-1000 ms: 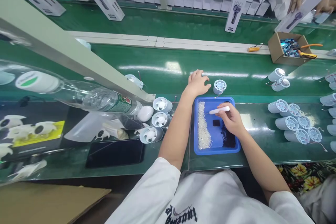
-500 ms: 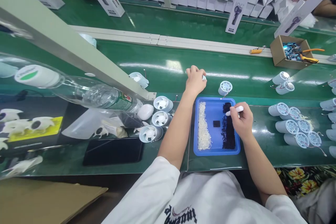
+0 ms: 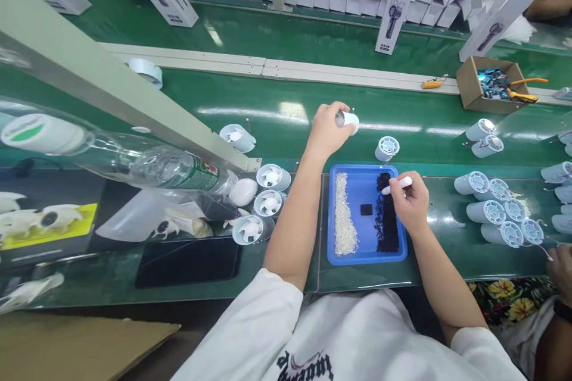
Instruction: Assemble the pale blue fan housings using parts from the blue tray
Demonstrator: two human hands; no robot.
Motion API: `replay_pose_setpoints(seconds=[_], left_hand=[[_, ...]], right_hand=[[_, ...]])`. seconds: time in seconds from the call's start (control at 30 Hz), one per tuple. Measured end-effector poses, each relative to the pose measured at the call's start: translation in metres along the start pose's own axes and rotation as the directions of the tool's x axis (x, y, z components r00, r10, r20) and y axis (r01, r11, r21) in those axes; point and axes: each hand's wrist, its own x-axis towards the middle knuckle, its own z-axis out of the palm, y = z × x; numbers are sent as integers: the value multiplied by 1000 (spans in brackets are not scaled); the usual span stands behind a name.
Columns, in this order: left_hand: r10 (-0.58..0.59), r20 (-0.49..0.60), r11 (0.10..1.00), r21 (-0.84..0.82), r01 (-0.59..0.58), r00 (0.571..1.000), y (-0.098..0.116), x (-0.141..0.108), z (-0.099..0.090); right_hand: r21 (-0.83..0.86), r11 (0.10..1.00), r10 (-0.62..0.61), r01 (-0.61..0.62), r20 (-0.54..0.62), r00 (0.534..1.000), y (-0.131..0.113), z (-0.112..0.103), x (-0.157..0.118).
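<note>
My left hand (image 3: 329, 134) grips a light blue fan housing (image 3: 351, 122), tilted on its side above the green table beyond the tray. Between the fingers of my right hand (image 3: 412, 202) is a white pen-like tool (image 3: 399, 185), its tip over the black bits at the tray's right side. The blue tray (image 3: 367, 256) holds a strip of small whitish pieces (image 3: 345, 220), a strip of small black pieces (image 3: 388, 223) and a black square (image 3: 366, 209) between them. Just behind the tray stands another light blue fan housing (image 3: 386, 147) with a thin wire.
Several fan housings (image 3: 487, 211) stand on the right; others with white fan blades (image 3: 270, 202) are left of my forearm. A plastic bottle (image 3: 147, 161), dark flat panel (image 3: 187, 262) and slanted metal post (image 3: 179, 107) are at left. A co-worker's hand (image 3: 560, 274) shows at right.
The fan housing in my left hand has come up into clearer view, tilted. My right hand stays over the black pieces. A co-worker's hand has appeared at the right edge.
</note>
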Motion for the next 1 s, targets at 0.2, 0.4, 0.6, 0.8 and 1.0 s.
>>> replay_pose_setpoints(seconds=[0.2,0.4,0.6,0.8,1.0], left_hand=[[95,-78,979,-174,-108,992,18,-7,-10],[95,-116,936,-327,-128,989,24,-10,-7],[65,-124,901,-419,-112,990,24,-10,-2],[149,-84,903,-395,-170,985,22,-11,-5],[103,-83,888,-442,-129,991,20,-10,-4]], right_hand=[[6,1000,-2,2,5,1000,-2,-1,0],[22,999,-44,41,166,985,0,2,0],[63,990,-135,126,164,977,-1,7,-3],[99,991,-95,90,48,994,3,8,-5],[68,985,-161,156,71,984,5,10,-5]])
